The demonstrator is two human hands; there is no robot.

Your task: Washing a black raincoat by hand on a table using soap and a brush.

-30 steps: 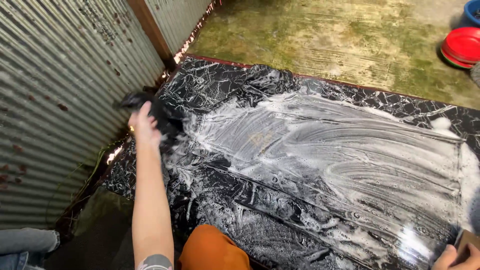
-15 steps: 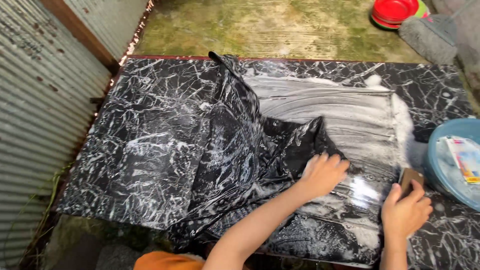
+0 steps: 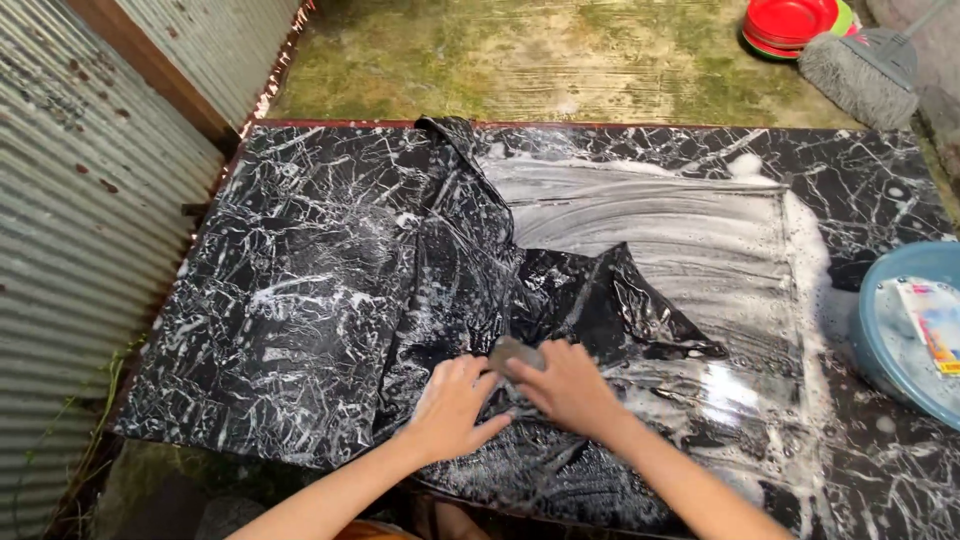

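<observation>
A wet black garment (image 3: 470, 270) lies folded over on a black marble-patterned slab (image 3: 280, 300), with white soap suds (image 3: 660, 220) smeared to its right. My left hand (image 3: 455, 405) presses flat on the garment near the slab's front edge. Beside it my right hand (image 3: 565, 385) grips a small grey scrub pad (image 3: 510, 353) pressed onto the cloth. The two hands almost touch.
A blue basin (image 3: 900, 320) with soapy water and a floating packet sits at the slab's right edge. Corrugated metal sheeting (image 3: 80, 200) runs along the left. On the mossy concrete beyond lie red plates (image 3: 790, 22) and a broom head (image 3: 855, 68).
The garment was pulled from the far left corner and folded toward the middle. My left hand came back to the front edge; my right hand moved left with the pad to meet it.
</observation>
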